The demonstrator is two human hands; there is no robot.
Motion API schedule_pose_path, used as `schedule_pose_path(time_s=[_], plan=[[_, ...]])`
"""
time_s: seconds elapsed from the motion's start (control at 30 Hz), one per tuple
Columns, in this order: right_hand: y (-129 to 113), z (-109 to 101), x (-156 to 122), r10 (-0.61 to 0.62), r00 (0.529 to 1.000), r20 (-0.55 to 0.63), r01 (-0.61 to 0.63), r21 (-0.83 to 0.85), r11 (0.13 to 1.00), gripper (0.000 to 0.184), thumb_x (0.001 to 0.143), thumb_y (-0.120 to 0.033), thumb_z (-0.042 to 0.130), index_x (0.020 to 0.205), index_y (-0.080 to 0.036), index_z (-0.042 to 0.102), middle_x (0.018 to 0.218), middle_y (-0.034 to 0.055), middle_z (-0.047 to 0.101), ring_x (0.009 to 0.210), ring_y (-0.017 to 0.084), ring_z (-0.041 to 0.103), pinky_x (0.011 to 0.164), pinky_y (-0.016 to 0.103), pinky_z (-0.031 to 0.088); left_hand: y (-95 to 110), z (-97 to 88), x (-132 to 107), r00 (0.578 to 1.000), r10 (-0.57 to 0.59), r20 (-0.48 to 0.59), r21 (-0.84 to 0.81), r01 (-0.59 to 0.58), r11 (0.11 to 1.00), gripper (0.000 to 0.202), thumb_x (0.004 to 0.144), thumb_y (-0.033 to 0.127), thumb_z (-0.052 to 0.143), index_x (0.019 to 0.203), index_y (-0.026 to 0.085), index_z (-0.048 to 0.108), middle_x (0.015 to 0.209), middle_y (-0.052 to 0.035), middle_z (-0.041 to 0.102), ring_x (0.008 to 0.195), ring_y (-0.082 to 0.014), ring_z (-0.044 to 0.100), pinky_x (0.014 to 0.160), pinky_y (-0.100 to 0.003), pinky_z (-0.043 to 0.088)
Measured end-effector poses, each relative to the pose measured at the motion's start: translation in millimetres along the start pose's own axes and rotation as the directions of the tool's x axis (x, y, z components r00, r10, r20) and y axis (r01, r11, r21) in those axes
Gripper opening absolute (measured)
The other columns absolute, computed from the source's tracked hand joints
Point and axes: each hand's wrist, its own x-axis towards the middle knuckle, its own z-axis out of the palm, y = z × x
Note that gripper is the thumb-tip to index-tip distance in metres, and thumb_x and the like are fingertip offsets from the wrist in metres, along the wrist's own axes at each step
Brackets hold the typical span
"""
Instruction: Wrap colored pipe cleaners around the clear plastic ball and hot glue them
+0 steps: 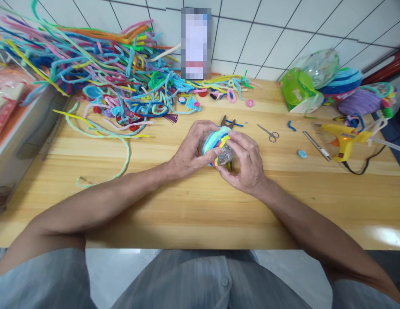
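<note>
Between my two hands is a clear rounded ball (226, 156), partly wrapped in bands of pipe cleaner (215, 140) in pale green, blue, yellow and pink. My left hand (195, 148) wraps around its left side, the thumb lying across the front. On the other side, my right hand (246, 161) grips the ball's edge with thumb and fingertips, touching the yellow band. Just behind the ball, pliers (228, 122) lie on the table with their jaws pointing away, their handles mostly hidden.
A big tangle of pipe cleaners (106, 64) covers the back left. Small scissors (270, 133), a utility knife (317, 146) and a yellow glue gun (344, 139) lie to the right. Wrapped balls (361, 101) sit behind a green packet (296, 92). A phone (196, 45) leans on the tiled wall.
</note>
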Motion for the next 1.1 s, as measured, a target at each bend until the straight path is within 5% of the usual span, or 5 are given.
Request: schedule_pose_path(time_s=[1.1], plan=[[6.2,-0.8,-3.1,-0.011,0.999,0.039,0.010,0.026,1.000,0.085,0.097,-0.041,0.078,0.170,-0.029,0.036,0.158,0.0166,0.065,0.147,0.041,0.064,0.118,0.070,0.058,1.5,-3.0,0.4,0.999,0.045,0.020,0.114,-0.047,0.992,0.050,0.110,0.050,0.064,0.154,0.027,0.052,0.144,-0.0140,0.065,0.139,-0.0294,0.059,0.120,-0.053,0.051]])
